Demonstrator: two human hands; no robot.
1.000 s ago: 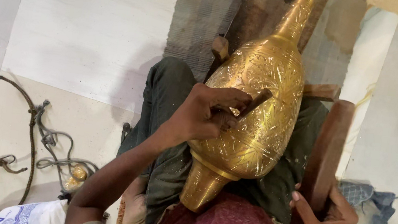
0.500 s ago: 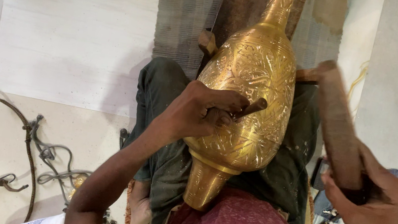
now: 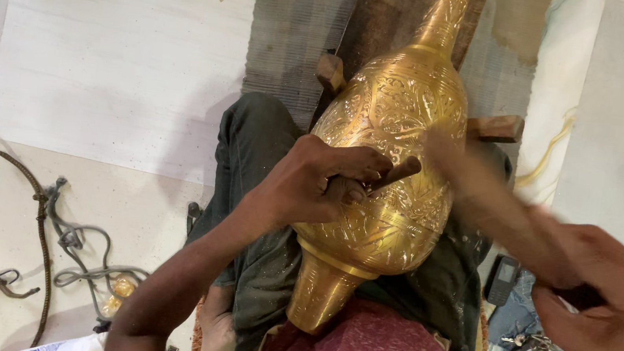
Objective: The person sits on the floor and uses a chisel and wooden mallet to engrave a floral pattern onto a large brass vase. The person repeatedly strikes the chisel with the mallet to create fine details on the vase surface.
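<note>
Vase (image 3: 387, 177) lies across our lap, neck pointing away. Our left hand (image 3: 311, 183) grips the punch (image 3: 391, 173) against its side; our right hand (image 3: 612, 316) clasps the blurred wooden mallet (image 3: 484, 197). We should strike squarely, punch steady.
</note>
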